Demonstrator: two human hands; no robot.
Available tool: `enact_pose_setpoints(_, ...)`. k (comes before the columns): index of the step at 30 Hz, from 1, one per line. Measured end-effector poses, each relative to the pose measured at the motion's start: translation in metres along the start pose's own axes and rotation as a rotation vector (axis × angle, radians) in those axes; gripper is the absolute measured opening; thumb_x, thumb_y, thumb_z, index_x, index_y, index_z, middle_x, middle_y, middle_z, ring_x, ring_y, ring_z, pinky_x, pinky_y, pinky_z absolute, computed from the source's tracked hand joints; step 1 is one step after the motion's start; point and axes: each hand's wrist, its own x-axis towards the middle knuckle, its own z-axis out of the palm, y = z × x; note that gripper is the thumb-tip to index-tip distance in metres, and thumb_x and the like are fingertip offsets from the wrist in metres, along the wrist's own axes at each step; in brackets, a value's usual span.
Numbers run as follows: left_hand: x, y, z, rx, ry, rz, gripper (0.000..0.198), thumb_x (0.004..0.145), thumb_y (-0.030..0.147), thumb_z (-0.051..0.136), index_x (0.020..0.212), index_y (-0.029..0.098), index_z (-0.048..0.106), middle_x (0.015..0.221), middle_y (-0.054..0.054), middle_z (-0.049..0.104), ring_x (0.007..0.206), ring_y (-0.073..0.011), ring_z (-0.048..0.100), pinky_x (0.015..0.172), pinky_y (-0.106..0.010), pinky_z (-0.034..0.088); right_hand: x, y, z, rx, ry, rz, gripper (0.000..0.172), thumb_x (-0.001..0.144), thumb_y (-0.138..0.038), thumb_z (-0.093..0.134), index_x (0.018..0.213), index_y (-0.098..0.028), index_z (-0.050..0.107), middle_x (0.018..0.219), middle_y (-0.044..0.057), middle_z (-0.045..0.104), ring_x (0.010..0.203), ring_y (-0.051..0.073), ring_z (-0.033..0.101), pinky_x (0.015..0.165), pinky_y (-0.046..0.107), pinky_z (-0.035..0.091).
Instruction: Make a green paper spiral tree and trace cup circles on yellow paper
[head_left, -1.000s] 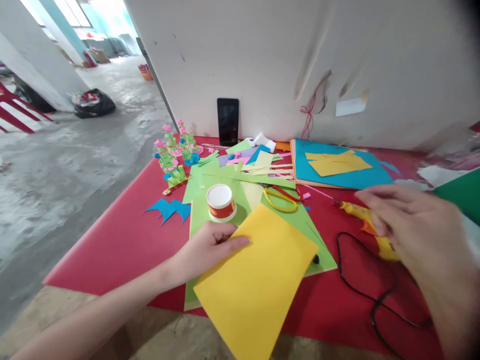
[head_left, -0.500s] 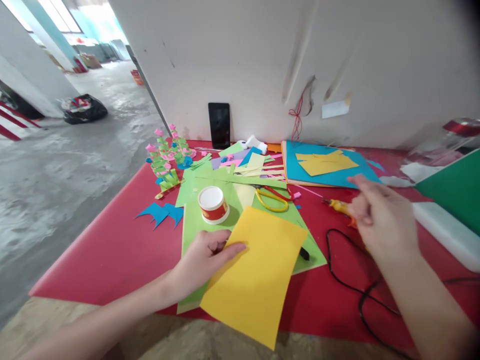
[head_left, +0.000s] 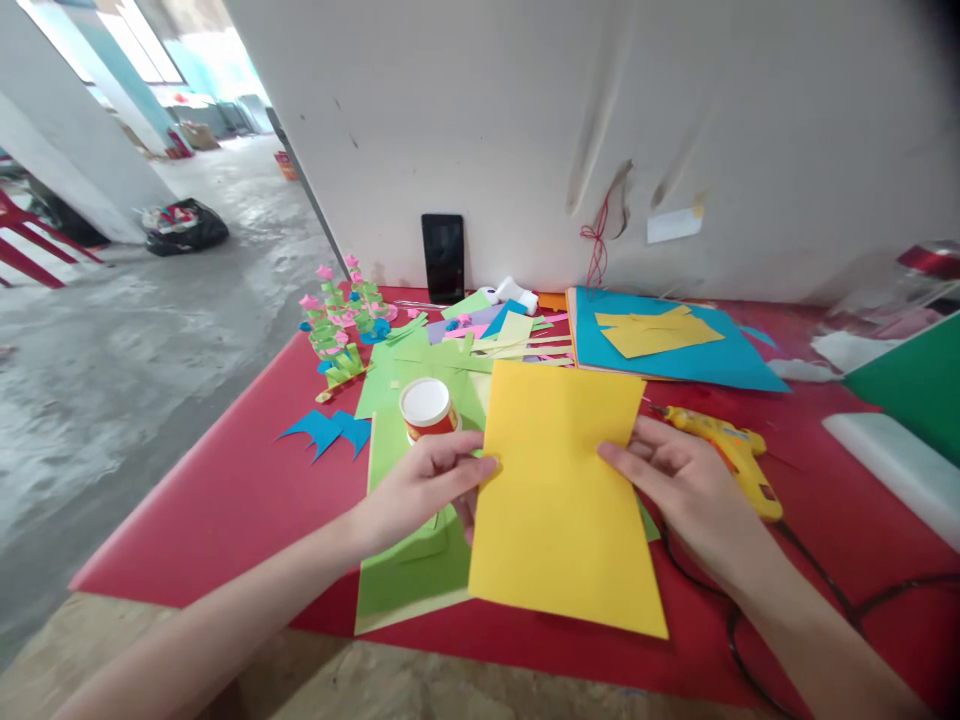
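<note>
A sheet of yellow paper (head_left: pixel 562 510) is held up over the table between both hands. My left hand (head_left: pixel 424 487) pinches its left edge, thumb in front and fingers behind. On the opposite edge, my right hand (head_left: pixel 679 480) grips the sheet the same way. Behind my left hand stands a small white-lidded tub (head_left: pixel 426 402) with a red and yellow label. Green paper (head_left: pixel 409 590) lies underneath, partly covered by the yellow sheet. Just beyond my right hand rests a yellow glue gun (head_left: pixel 724 445) with a black cord.
Small paper flowers (head_left: pixel 334 325) stand at the back left, near blue cut-outs (head_left: pixel 326 430). A phone (head_left: pixel 443 258) leans on the wall. Paper strips lie mid-table; blue sheets (head_left: pixel 675 368) bear yellow scraps. White foam (head_left: pixel 892 475) and a green sheet (head_left: pixel 915 375) are at right.
My right hand has come left from near the glue gun and taken hold of the yellow paper's right edge. The sheet has been raised and straightened, now hiding the scissors.
</note>
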Motion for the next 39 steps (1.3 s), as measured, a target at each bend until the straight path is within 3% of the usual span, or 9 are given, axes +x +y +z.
enact_pose_setpoints(4,0.002,0.000,-0.005,-0.156,-0.012,0.025,0.020,0.081,0.030,0.055,0.095,0.016,0.060,0.072,-0.002,0.063,0.052,-0.0087,0.058,0.045,-0.015,0.046,0.002,0.001,-0.006,0.042,-0.147,0.043,0.039,0.076,-0.036,0.060,0.113,-0.027,0.053,0.059,-0.003,0.060,0.041,0.011,0.051,0.038,0.020,0.043)
enact_pose_setpoints(9,0.002,0.003,-0.005,-0.247,-0.034,0.082,0.019,0.081,0.018,0.050,0.086,0.019,0.068,0.083,-0.003,0.065,0.068,-0.0106,0.060,0.050,-0.014,0.048,0.002,0.007,-0.008,0.047,-0.081,-0.078,0.011,0.075,-0.034,0.061,0.080,-0.029,0.070,0.073,0.001,0.066,0.060,0.014,0.061,0.049,0.020,0.048)
enact_pose_setpoints(12,0.001,0.004,-0.006,-0.278,-0.037,0.092,0.024,0.082,0.016,0.046,0.092,0.022,0.067,0.084,-0.001,0.064,0.071,-0.0099,0.059,0.053,-0.014,0.048,0.002,0.009,-0.010,-0.057,-0.046,-0.145,0.014,0.077,-0.032,0.058,0.078,-0.032,0.071,0.077,0.001,0.068,0.066,0.016,0.062,0.054,0.022,0.049)
enact_pose_setpoints(16,0.002,0.006,-0.005,-0.376,-0.032,0.009,0.031,0.085,0.038,0.047,0.109,0.023,0.059,0.070,0.000,0.061,0.063,-0.0095,0.058,0.051,-0.014,0.047,0.000,0.006,-0.013,-0.275,0.037,-0.346,0.025,0.080,-0.021,0.051,0.081,-0.037,0.070,0.079,-0.003,0.068,0.072,0.018,0.063,0.058,0.026,0.050)
enact_pose_setpoints(22,0.001,0.012,-0.002,-0.066,-0.059,-0.157,0.026,0.075,0.036,0.061,0.084,0.012,0.064,0.072,-0.004,0.063,0.059,-0.0101,0.058,0.049,-0.015,0.046,-0.002,0.003,-0.013,-0.557,0.037,-0.589,0.037,0.078,-0.011,0.047,0.091,-0.040,0.067,0.080,-0.004,0.068,0.073,0.016,0.063,0.060,0.025,0.050)
enact_pose_setpoints(28,0.002,0.016,-0.009,-0.072,-0.077,-0.142,0.022,0.076,0.033,0.060,0.076,0.012,0.062,0.065,-0.001,0.060,0.052,-0.0065,0.055,0.045,-0.013,0.045,-0.002,-0.006,-0.024,-0.403,0.051,-0.281,0.028,0.083,-0.030,0.048,0.110,-0.031,0.056,0.067,-0.002,0.059,0.040,0.008,0.044,0.037,0.021,0.038)
enact_pose_setpoints(33,0.000,0.023,-0.009,0.012,-0.142,-0.184,0.024,0.074,0.034,0.061,0.066,0.012,0.056,0.055,0.003,0.051,0.048,-0.0056,0.050,0.043,-0.013,0.042,0.012,-0.013,-0.021,-0.365,-0.102,-0.143,0.028,0.084,-0.040,0.046,0.100,-0.024,0.061,0.087,0.003,0.063,0.066,0.012,0.055,0.054,0.022,0.046)
enact_pose_setpoints(37,-0.003,0.023,-0.005,0.075,-0.283,-0.216,0.019,0.079,0.031,0.055,0.072,0.013,0.056,0.061,0.002,0.052,0.053,-0.0065,0.050,0.045,-0.015,0.039,0.015,-0.012,0.007,-0.394,-0.395,0.081,0.029,0.076,-0.041,0.057,0.100,-0.025,0.063,0.094,0.002,0.065,0.082,0.016,0.060,0.063,0.021,0.048)
enact_pose_setpoints(39,-0.005,0.021,-0.002,0.157,-0.268,-0.156,0.026,0.078,0.032,0.055,0.062,0.013,0.050,0.053,0.005,0.041,0.047,-0.0040,0.041,0.041,-0.013,0.032,0.012,-0.011,0.021,-0.377,-0.420,0.082,0.024,0.072,-0.035,0.062,0.094,-0.025,0.065,0.088,0.000,0.066,0.078,0.016,0.061,0.062,0.021,0.048)
